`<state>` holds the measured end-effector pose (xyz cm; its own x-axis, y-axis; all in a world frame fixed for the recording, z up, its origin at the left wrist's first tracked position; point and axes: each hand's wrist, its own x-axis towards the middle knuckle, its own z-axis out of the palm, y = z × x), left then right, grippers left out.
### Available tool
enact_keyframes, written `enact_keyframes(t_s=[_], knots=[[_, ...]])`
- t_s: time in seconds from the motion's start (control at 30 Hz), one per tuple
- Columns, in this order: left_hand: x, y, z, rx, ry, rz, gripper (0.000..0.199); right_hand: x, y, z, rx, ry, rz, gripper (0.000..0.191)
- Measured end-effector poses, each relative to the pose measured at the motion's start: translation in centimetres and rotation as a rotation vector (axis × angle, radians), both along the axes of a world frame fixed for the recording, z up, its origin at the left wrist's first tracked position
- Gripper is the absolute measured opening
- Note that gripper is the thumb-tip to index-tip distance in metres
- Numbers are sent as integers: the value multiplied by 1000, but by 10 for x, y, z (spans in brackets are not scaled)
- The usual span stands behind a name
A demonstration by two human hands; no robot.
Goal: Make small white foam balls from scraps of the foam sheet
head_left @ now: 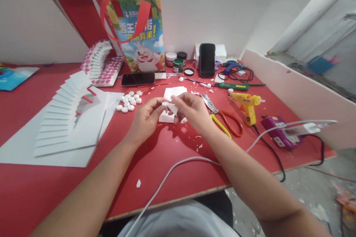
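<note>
Over the red table (164, 148), my left hand (148, 116) is closed, pinching one side of a small white piece (172, 108). Fingers of my right hand (193, 110) are closed on the other side of the same piece. Below and behind the hands lie white sheets (175, 92), partly covered by them. A group of small white round discs (128, 100) sits left of my left hand. Scissors with red and yellow handles (226, 122) lie just right of my right hand. White scraps (198, 146) are scattered around.
Fanned white strips (57, 118) on white boards lie left. Behind stand a printed bag (141, 26), a phone (138, 79), paint jars (178, 65) and a black device (207, 60). A yellow glue gun (249, 105), purple power strip (280, 133) and white cable (180, 162) are right and front.
</note>
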<state>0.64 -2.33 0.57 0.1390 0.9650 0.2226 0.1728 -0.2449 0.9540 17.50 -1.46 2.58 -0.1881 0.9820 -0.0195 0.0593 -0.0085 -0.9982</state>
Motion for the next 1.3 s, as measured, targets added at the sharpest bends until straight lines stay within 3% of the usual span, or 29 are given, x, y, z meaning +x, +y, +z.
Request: enact_keyframes(t_s=[0.07, 0.13, 0.2, 0.27, 0.4, 0.63, 0.83, 0.97, 1.13, 1.3], knots=[[-1, 0, 2, 29, 55, 4, 23, 3, 6, 2, -292, 173, 2, 46], [-2, 0, 4, 62, 102, 9, 23, 6, 11, 2, -539, 281, 117, 52], [-3, 0, 5, 98, 136, 12, 22, 8, 13, 1, -679, 382, 299, 54], [-4, 0, 6, 133, 160, 3, 22, 10, 13, 1, -719, 478, 425, 54], [-5, -1, 5, 191, 195, -21, 24, 11, 10, 3, -725, 583, 467, 38], [-4, -2, 8, 197, 165, -54, 23, 13, 9, 2, -681, 568, 385, 14], [-2, -2, 8, 148, 140, 1, 22, 6, 2, 5, -387, 368, 215, 35], [-1, 0, 2, 39, -4, -34, 25, -2, -4, 6, -188, 221, 125, 39], [-1, 3, -1, -97, -267, -82, 27, -2, -6, 8, -224, 244, 273, 43], [-5, 4, 2, -88, -264, -86, 24, 5, -3, 11, -371, 400, 451, 41]])
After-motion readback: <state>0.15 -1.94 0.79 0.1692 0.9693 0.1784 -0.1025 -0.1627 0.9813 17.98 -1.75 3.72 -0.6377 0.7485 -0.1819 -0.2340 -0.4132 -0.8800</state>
